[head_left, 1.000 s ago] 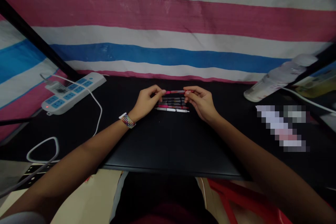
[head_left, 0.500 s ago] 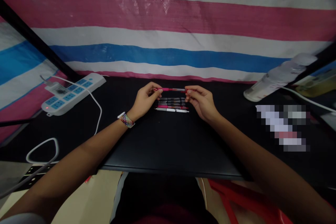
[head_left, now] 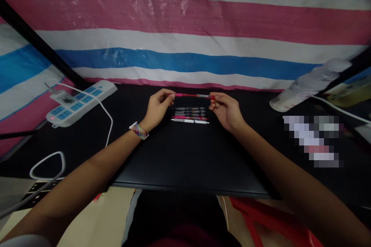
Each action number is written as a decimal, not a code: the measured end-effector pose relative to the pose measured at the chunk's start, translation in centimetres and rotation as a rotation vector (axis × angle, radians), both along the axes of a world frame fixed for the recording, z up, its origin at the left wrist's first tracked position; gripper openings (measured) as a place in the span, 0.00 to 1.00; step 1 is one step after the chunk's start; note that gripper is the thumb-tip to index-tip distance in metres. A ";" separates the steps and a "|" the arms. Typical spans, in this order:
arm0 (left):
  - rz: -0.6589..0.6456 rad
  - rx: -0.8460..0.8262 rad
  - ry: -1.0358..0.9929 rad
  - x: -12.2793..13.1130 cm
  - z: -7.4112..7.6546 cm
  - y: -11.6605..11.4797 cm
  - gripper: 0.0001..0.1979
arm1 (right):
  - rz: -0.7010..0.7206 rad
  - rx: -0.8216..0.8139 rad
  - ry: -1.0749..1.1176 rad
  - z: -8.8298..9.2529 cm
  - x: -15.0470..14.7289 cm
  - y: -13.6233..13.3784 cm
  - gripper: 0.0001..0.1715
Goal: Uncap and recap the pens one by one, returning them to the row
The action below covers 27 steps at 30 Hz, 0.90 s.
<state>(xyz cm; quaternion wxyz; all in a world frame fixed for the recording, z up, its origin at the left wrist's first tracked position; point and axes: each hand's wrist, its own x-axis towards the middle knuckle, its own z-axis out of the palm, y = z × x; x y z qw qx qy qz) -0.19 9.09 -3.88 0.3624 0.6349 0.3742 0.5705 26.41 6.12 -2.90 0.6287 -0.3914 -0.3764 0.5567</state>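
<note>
A red pen [head_left: 189, 95] is held level above the far part of the table, between my two hands. My left hand [head_left: 157, 109] pinches its pink end. The clear and red part at the other end is in the fingertips of my right hand [head_left: 227, 110]. A thin red length shows between the pink part and the clear part. Just below, several pens lie side by side: dark ones [head_left: 189, 112], a pink and red pen [head_left: 189, 117] and, nearest me, a white pen [head_left: 189, 121].
A white power strip [head_left: 82, 104] with a plugged-in charger and white cable lies on the left of the black table [head_left: 185, 158]. To the right stands a tilted clear bottle [head_left: 307, 85], with a blurred-out patch [head_left: 311, 139] in front. Striped sheeting [head_left: 185, 61] hangs behind.
My hands have moved apart, the right one farther right. The red pen now spans a longer gap, with a thin red length exposed in its middle. The pens on the table have not moved.
</note>
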 end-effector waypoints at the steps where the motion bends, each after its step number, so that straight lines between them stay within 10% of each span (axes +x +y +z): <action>1: 0.001 0.002 -0.003 0.0 0.0 0.0 0.03 | -0.003 -0.001 0.003 0.0 0.1 0.1 0.09; 27: 0.134 0.026 0.122 -0.1 0.5 -0.1 0.35 | -0.040 0.152 -0.204 0.2 0.6 -0.3 0.08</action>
